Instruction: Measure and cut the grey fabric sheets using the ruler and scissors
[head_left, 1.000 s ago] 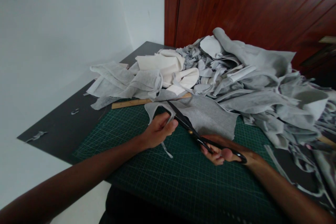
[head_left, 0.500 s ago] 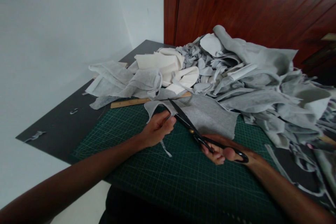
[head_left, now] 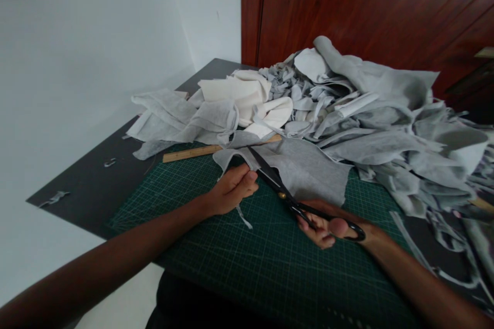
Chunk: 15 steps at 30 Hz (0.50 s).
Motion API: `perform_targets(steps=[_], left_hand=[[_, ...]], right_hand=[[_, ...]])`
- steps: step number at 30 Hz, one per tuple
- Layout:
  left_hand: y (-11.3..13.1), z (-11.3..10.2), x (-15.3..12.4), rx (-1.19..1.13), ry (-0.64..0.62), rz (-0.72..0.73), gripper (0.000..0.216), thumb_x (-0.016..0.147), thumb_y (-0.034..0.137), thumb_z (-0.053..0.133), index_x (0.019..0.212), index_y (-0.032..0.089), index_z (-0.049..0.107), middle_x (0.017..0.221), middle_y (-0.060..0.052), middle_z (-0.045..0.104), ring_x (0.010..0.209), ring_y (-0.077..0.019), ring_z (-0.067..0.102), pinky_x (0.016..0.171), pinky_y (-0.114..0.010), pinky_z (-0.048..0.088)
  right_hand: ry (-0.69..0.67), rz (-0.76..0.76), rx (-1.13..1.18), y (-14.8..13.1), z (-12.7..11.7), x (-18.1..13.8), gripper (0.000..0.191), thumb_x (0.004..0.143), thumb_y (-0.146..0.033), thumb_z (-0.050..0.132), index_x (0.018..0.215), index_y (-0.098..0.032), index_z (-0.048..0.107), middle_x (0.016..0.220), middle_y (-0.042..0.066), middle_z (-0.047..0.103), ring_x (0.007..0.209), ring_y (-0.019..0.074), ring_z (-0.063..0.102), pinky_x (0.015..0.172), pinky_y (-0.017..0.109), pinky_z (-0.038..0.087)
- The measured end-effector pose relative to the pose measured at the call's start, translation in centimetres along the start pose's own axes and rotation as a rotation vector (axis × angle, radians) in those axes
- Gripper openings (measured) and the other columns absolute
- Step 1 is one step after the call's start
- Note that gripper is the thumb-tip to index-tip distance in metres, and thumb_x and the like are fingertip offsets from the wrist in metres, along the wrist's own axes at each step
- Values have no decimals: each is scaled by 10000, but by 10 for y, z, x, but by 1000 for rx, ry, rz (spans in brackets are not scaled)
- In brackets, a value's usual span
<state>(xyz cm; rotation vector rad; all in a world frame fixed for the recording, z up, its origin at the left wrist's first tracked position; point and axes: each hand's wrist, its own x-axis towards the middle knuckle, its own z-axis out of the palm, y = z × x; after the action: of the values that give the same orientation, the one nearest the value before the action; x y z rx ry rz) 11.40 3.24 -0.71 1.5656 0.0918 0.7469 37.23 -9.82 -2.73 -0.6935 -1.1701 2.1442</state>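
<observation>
A piece of thin grey fabric (head_left: 309,167) lies across the far part of the green cutting mat (head_left: 254,262). My left hand (head_left: 233,190) is closed, pinching the fabric's near left edge between thumb and fingers. Below that hand a narrow grey strip (head_left: 244,217) hangs over the mat. Black-handled scissors (head_left: 283,195) are in my right hand (head_left: 318,229), with the thumb through one loop and the fingers round the other. Their blades are parted slightly and point away to the left, at the fabric's edge beside my left fingertips. The fabric partly hides the lower blade's tip.
A wooden ruler (head_left: 191,153) lies at the mat's far left, partly under fabric. Behind it are cream cloth pieces (head_left: 233,91), and a large heap of grey fabric (head_left: 378,123) spreads to the right. Small scraps (head_left: 56,199) lie on the dark table (head_left: 96,185). A white wall (head_left: 96,36) borders the left.
The scissor blades stand a little wider apart, and my right fingers have shifted slightly downward. My left hand keeps its hold on the fabric, almost unmoved.
</observation>
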Motion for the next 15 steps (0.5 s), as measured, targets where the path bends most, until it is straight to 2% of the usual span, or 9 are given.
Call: perform_targets(steps=[4,10,15], left_hand=[[-1,-1,-1,-16,-3,-4,363,1124,507,432,881,240,397,597,129,190,407,-52,173,382,-162,139],[-1,-1,-1,9,11,-25,375,1117,526,439,880,238,401,586,129,210,415,-55,178,396,-178,139],[-2,-2,-1,6,18,-32,415,1108,541,450,832,242,369,592,125,195,418,-54,180,408,-185,139]], right_hand=[[15,27,0,-3,4,0,842,495,-859,823,942,-187,583,619,-120,421,443,35,322,365,154,305],[-28,-28,63,-3,4,-1,699,646,-713,916,964,-175,603,612,-100,450,425,31,324,370,155,291],[0,10,32,-10,9,0,745,613,-766,895,955,-184,581,588,-112,450,402,30,306,348,157,293]])
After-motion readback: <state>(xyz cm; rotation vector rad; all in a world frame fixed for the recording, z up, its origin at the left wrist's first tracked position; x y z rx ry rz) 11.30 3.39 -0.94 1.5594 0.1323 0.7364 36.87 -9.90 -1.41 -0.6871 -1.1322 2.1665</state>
